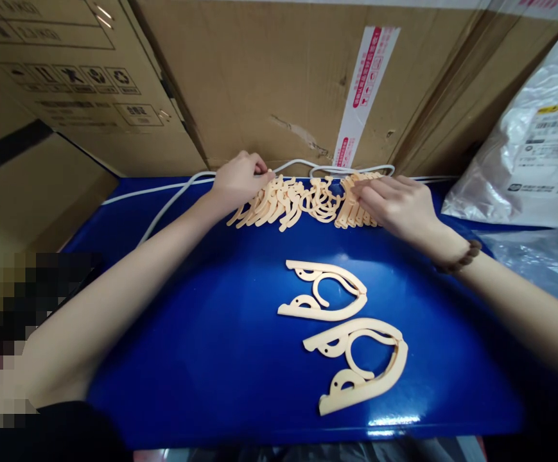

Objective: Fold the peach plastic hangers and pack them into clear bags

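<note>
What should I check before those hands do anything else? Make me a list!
1. Left hand at the left pile of curved pieces: ok.
2. Right hand at the right stack of pieces: ok.
3. A piece firmly held in the fingers: cannot tell; the hands hide it.
4. Both hangers lying flat on the blue surface, the farther one and the nearer one: ok.
5. White cable well away from the pieces: not ok; it runs close behind them.

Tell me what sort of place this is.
Probably a storeroom or small workshop: cardboard boxes stand behind a blue table, a labelled plastic bag sits on the right, and beige pieces lie in groups.
</note>
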Demonstrator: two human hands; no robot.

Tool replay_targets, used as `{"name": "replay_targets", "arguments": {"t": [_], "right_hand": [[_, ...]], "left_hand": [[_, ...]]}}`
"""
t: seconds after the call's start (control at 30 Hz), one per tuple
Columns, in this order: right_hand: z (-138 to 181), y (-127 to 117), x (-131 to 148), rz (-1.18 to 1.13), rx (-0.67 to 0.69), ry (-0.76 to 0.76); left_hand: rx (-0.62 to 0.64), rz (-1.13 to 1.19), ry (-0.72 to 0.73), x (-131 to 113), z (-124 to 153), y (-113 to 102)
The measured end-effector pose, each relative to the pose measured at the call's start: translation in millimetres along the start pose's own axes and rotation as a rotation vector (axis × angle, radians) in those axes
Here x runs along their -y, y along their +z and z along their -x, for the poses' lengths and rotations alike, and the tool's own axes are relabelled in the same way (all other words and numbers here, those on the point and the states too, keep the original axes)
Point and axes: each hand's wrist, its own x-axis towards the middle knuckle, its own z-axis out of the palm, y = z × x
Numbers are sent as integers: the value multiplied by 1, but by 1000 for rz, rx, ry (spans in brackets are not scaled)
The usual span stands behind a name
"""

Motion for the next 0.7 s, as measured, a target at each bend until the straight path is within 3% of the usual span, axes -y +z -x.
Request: {"name": "replay_targets", "arguments": {"t": [0.1,0.27,0.43,0.57,0.7], "right_hand": [[4,2,0,-4,41,-44],[6,-2,1,-60,60,-26],[3,-6,5,-109,126,-23],[0,-6,6,-141,177,-9],[0,-6,6,-193,242,30]], "left_hand": [[-16,-94,121,-12,18,-6],[80,-78,426,-34,47,-12],[391,-11,563,-48,62,-21],[700,111,528,-51,67,-31],[817,101,508,-50,72,-34]]}}
